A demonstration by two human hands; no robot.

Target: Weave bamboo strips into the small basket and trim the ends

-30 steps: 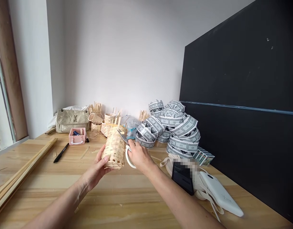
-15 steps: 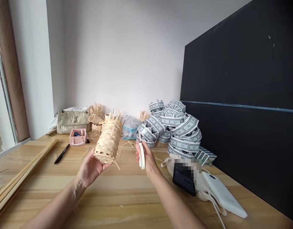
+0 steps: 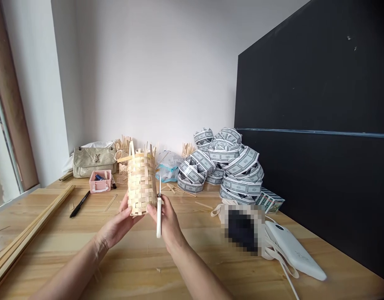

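Note:
A tall woven basket [image 3: 141,181] of pale flat strips stands nearly upright above the table, loose strip ends sticking up from its rim. My left hand [image 3: 119,225] is closed around its lower left side and base. White-handled scissors [image 3: 159,212] are in my right hand [image 3: 166,223], blades pointing up and pressed close together. The thumb of that hand also touches the basket's lower right side. Part of the fingers of both hands is hidden behind the basket.
Behind are a beige handbag [image 3: 93,161], a pink box [image 3: 100,182], a plastic bag [image 3: 169,164] and stacked patterned bands [image 3: 224,166]. A black pen [image 3: 79,204] and long strips [image 3: 32,233] lie left. A white power bank [image 3: 294,250] lies right, beside a black panel [image 3: 313,125].
The basket has turned from tilted to nearly upright. My right hand has moved left with the scissors, and its thumb now touches the basket.

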